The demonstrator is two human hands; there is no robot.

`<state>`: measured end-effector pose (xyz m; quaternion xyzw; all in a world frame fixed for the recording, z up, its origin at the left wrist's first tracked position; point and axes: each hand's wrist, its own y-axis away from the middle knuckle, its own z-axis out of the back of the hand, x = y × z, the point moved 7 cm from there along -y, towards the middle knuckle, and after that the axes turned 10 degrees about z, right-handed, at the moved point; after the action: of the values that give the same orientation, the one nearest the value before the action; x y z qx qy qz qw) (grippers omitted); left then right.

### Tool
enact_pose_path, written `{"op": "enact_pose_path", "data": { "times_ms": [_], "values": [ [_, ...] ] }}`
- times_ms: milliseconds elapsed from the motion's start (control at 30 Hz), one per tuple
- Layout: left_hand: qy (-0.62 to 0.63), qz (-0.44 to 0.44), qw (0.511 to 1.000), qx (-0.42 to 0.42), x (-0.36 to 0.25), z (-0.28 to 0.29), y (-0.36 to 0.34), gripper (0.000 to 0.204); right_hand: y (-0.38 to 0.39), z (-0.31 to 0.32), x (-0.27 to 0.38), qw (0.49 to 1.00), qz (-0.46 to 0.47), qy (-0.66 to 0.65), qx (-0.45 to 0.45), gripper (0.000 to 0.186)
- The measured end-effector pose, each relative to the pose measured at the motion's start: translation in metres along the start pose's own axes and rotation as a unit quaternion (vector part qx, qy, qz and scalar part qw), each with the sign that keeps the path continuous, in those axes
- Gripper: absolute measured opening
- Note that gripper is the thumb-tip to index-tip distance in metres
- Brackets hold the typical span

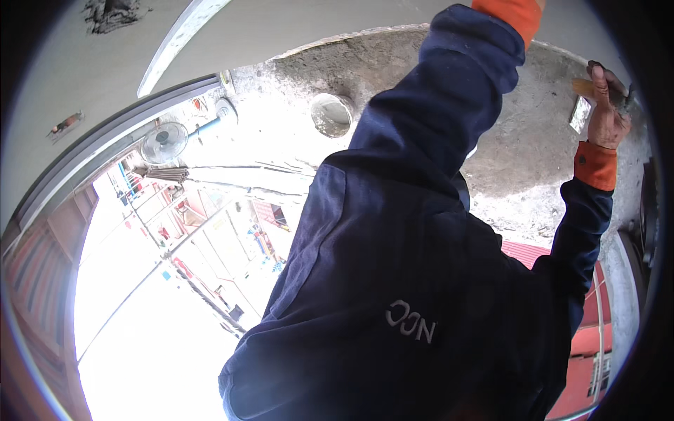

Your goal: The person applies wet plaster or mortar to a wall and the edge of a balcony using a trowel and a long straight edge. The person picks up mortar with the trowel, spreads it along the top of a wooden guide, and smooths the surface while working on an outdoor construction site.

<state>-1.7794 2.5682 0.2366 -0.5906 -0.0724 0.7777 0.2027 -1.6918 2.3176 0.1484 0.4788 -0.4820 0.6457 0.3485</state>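
Note:
My right hand (606, 123), below an orange cuff at the upper right, is closed around a tan-handled tool (583, 88). The rest of the tool is partly hidden by my fingers, so its kind is unclear. Beside the hand is a small bright rectangular patch (580, 114), which may be part of the tool or apart from it. My left arm, in a navy sleeve (449, 105), reaches to the top edge by a grey plastered wall (337, 17). Its orange cuff (516, 15) shows, but the left hand is cut off.
A round pale bucket (331, 116) stands on the rough, stained floor (519, 151). Left of it are a standing fan (165, 143) and a grey frame (119, 116) along a bright opening. Wires poke from a wall recess (66, 125). Beyond lie rods (167, 173) and red panels (583, 358).

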Motion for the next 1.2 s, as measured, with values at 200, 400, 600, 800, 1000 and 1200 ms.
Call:
{"op": "enact_pose_path", "data": {
  "times_ms": [200,400,600,800,1000,1200],
  "values": [
    [0.036,0.064,0.996,-0.050,0.015,0.017,-0.003,0.134,-0.070,-0.089,0.041,0.989,0.118,0.081,0.033,0.031],
    [0.011,0.061,0.996,-0.059,0.012,0.015,-0.003,0.126,-0.091,-0.110,0.048,0.971,0.135,0.194,0.036,0.034],
    [0.012,0.089,0.995,-0.053,0.016,0.019,0.001,0.121,-0.089,-0.130,0.059,0.978,0.100,0.175,0.057,0.037],
    [0.016,0.127,0.992,0.016,0.004,0.009,0.008,0.114,-0.081,-0.123,0.091,0.970,0.103,0.209,0.064,0.034],
    [-0.026,0.044,0.999,-0.018,0.000,0.059,-0.013,0.114,-0.108,-0.150,0.085,0.969,0.145,0.194,0.055,0.032],
    [-0.132,-0.288,0.948,0.018,-0.055,0.080,-0.013,0.063,-0.096,-0.129,0.075,0.974,0.089,0.205,-0.029,0.040]
  ]
}}
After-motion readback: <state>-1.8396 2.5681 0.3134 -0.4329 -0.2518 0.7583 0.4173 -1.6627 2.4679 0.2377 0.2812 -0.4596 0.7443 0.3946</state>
